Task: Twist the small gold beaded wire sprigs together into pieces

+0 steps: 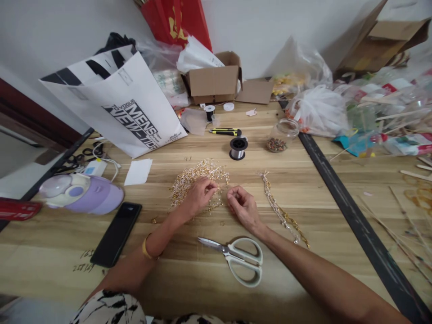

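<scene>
My left hand (200,194) rests over the near right side of a pile of small gold and clear beads (189,177), its thumb and fingertips pinched together. My right hand (245,208) is just to its right, fingers curled in and thumb against the forefinger. What either pinch holds is too small to make out. A few loose beads or links lie below and between the hands. Scissors with pale handles (245,261) lie nearer my body, blades pointing left. To the right of my right hand lie beaded strands (278,209), gold and silver in colour, bunched at their far end.
Beyond the hands are a wire spool (238,148), a yellow-black cutter (224,132) and a jar of small beads (281,137). A phone (116,234) and purple bottle (91,193) lie left. A white paper bag (118,103) and cardboard box (214,83) stand behind.
</scene>
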Tool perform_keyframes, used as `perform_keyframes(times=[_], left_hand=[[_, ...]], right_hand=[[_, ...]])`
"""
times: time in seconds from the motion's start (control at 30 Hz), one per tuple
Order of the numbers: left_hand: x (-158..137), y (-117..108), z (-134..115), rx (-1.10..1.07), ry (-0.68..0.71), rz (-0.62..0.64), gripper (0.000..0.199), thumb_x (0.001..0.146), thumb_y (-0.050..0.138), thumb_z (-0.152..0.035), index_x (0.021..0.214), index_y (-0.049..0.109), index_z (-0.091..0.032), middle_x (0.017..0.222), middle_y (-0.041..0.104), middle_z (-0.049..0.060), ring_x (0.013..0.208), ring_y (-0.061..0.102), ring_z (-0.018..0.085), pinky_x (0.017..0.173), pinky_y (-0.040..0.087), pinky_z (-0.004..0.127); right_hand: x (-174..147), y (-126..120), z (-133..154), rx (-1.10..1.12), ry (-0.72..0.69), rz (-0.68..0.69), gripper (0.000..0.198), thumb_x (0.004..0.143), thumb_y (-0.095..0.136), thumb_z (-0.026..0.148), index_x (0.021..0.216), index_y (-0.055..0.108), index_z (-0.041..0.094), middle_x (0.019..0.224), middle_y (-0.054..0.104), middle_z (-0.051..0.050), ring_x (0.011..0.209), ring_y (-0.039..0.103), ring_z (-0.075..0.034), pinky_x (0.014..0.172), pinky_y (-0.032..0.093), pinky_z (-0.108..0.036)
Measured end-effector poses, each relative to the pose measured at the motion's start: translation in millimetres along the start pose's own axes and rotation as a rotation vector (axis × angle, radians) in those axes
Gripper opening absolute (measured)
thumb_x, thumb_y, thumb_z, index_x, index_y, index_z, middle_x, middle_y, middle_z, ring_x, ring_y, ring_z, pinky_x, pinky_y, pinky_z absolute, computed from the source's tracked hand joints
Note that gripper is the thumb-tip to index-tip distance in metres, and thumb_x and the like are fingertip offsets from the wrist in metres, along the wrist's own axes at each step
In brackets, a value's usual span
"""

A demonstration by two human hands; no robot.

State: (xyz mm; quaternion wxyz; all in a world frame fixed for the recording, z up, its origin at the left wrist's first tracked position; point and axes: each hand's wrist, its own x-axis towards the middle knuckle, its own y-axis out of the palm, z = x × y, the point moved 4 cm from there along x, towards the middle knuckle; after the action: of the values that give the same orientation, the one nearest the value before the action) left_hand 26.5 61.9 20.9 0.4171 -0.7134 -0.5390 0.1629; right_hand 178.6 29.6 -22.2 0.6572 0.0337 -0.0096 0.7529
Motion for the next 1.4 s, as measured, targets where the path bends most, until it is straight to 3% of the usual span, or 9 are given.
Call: perform_keyframes(times=[0.2,0.6,1.03,1.4], left_hand=[[-26,1,-4,-0.088,-0.111,-0.017,0.004,0.081,0.057,-0.014,0.078,0.059,-0.016,0.078,0.062,0.003,0.075,0.056,0.015,0.072,0.045,0.028],[-34,5,-5,-0.254,-0.193,-0.122,0.006,0.078,0.06,-0.017,0.072,0.063,-0.016,0.072,0.064,0.002,0.068,0.057,0.013,0.065,0.045,0.024],[-35,9,-4,-0.331,-0.274,-0.12,0.006,0.075,0.062,-0.019,0.071,0.065,-0.015,0.071,0.066,0.001,0.066,0.058,0.013,0.061,0.044,0.023],[-35,9,-7,-0.332,-0.256,-0.111,0.006,0.075,0.061,-0.018,0.071,0.064,-0.015,0.071,0.065,0.002,0.066,0.057,0.013,0.062,0.044,0.023]], right_hand=[[-8,6,9,-0.194,-0.144,0.093,0.013,0.086,0.051,0.028,0.08,0.053,0.017,0.059,0.046,0.004,0.052,0.04,-0.009,0.049,0.032,-0.021],[-12,9,9,-0.324,-0.242,0.128,0.009,0.086,0.051,0.023,0.079,0.053,0.017,0.058,0.047,0.004,0.048,0.041,-0.008,0.045,0.032,-0.019],[-13,10,13,-0.363,-0.3,0.17,0.004,0.083,0.051,0.017,0.079,0.053,0.017,0.057,0.046,0.005,0.049,0.042,-0.008,0.048,0.034,-0.019],[-13,11,15,-0.379,-0.285,0.178,0.006,0.082,0.05,0.017,0.077,0.053,0.017,0.057,0.045,0.005,0.049,0.042,-0.008,0.048,0.034,-0.019]])
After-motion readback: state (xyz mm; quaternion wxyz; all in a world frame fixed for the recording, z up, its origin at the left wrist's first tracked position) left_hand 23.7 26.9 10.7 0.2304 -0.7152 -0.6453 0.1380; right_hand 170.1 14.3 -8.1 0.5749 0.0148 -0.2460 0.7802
